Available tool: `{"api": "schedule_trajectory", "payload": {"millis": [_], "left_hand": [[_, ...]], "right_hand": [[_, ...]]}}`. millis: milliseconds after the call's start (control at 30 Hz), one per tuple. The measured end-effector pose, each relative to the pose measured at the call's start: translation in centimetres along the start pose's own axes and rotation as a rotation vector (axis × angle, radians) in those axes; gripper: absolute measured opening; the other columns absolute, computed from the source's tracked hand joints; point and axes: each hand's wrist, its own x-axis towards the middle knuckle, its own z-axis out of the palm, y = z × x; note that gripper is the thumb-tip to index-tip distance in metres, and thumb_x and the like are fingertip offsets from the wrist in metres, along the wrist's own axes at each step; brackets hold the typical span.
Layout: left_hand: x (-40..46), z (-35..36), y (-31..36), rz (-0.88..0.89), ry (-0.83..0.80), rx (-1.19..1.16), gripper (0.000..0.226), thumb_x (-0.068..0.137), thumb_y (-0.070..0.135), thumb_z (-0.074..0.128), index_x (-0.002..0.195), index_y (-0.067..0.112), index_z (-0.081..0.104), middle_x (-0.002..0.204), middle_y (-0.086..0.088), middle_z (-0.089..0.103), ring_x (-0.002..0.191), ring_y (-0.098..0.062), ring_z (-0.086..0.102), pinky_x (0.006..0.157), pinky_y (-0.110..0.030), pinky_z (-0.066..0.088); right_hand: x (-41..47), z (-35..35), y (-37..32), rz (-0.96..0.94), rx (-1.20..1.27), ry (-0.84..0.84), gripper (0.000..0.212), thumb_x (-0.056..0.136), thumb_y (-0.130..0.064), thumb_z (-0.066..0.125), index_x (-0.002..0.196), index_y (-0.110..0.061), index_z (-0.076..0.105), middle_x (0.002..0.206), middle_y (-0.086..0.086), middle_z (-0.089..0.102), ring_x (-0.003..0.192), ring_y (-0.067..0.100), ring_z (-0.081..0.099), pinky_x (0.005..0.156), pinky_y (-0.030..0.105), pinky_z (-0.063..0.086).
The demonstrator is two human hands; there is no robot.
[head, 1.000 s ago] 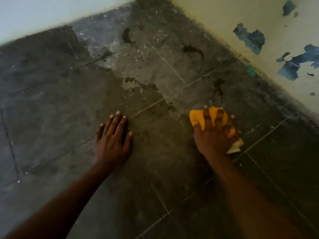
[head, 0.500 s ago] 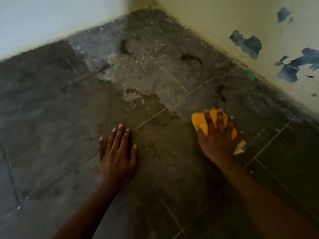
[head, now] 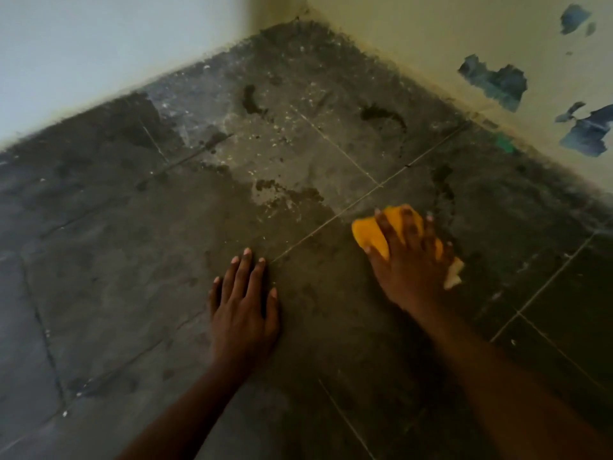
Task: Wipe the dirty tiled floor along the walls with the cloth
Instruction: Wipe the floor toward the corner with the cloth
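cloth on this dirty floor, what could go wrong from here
1. The cloth is small and bunched under the right hand, so it may smear the dark stains rather than lift them.
2. The left hand is braced flat on the floor, which looks damp, so it could slip.

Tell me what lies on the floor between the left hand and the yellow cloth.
Only bare, grimy tile crossed by a pale grout line. In the head view, nothing loose sits between the left hand and the yellow cloth under the right hand.
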Motion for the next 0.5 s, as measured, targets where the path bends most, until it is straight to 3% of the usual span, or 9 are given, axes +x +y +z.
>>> {"api": "schedule_trajectory", "payload": {"millis": [67,133,233,300,400,433,500], "left_hand": [[0.0,0.2,0.1,0.010,-0.008,0.016,0.066,0.105,0.056,0.026,0.166,0.031,0.024,0.177,0.006,0.009,0.163,-0.014,0.001,0.131,-0.044,0.004],[-0.2,0.3,0.1,-0.002,0.002,0.019,0.066,0.105,0.055,0.028,0.165,0.029,0.029,0.176,0.004,0.014,0.163,-0.016,0.007,0.130,-0.045,0.008],[-0.1,-0.5,0.6,-0.005,-0.013,0.016,0.066,0.104,0.055,0.026,0.163,0.025,0.035,0.176,0.004,0.015,0.163,-0.017,0.009,0.129,-0.046,0.010],[0.0,-0.8,0.6,0.005,-0.026,0.009,0.068,0.104,0.056,0.024,0.162,0.023,0.036,0.176,0.005,0.011,0.163,-0.015,0.005,0.130,-0.046,0.009],[0.2,-0.5,0.8,-0.007,-0.002,0.000,0.068,0.104,0.054,0.026,0.161,0.019,0.038,0.176,0.003,0.014,0.163,-0.017,0.007,0.130,-0.048,0.011],[0.3,-0.5,1.1,-0.015,0.000,-0.011,0.068,0.103,0.053,0.026,0.160,0.017,0.039,0.175,0.001,0.016,0.163,-0.018,0.010,0.130,-0.048,0.012],[0.5,-0.4,2.0,-0.036,-0.007,-0.061,0.070,0.103,0.054,0.025,0.159,0.015,0.040,0.174,-0.003,0.021,0.162,-0.021,0.015,0.130,-0.049,0.014]], "right_hand": [[2.9,0.3,-3.9,-0.039,0.027,-0.038,0.071,0.097,-0.069,0.027,0.162,-0.048,0.007,0.175,0.001,-0.006,0.158,0.042,-0.009,0.122,0.069,0.004],[3.9,0.6,-6.9,-0.223,0.025,-0.102,0.071,0.097,-0.068,0.027,0.162,-0.047,0.007,0.175,0.000,-0.010,0.158,0.041,-0.013,0.122,0.070,0.000],[0.8,-0.1,-6.1,-0.408,-0.001,-0.112,0.075,0.090,-0.070,0.019,0.162,-0.051,0.007,0.175,-0.008,-0.007,0.160,0.034,-0.010,0.121,0.070,0.007],[-3.4,0.2,-2.8,-0.474,-0.015,-0.090,0.071,0.093,-0.069,0.028,0.161,-0.052,0.012,0.175,-0.010,0.001,0.161,0.032,0.000,0.121,0.068,0.011],[-5.5,0.4,4.7,-0.397,-0.039,0.039,0.068,0.093,-0.064,0.036,0.157,-0.045,0.027,0.171,-0.002,0.027,0.155,0.036,0.025,0.112,0.073,0.031],[-4.2,0.1,6.7,-0.327,-0.043,0.051,0.068,0.092,-0.065,0.034,0.157,-0.043,0.028,0.169,0.001,0.030,0.154,0.038,0.027,0.110,0.074,0.033],[-0.7,-0.6,7.8,-0.160,-0.001,0.007,0.072,0.091,-0.071,0.024,0.159,-0.047,0.022,0.173,-0.002,0.020,0.158,0.038,0.014,0.116,0.073,0.022]]}}
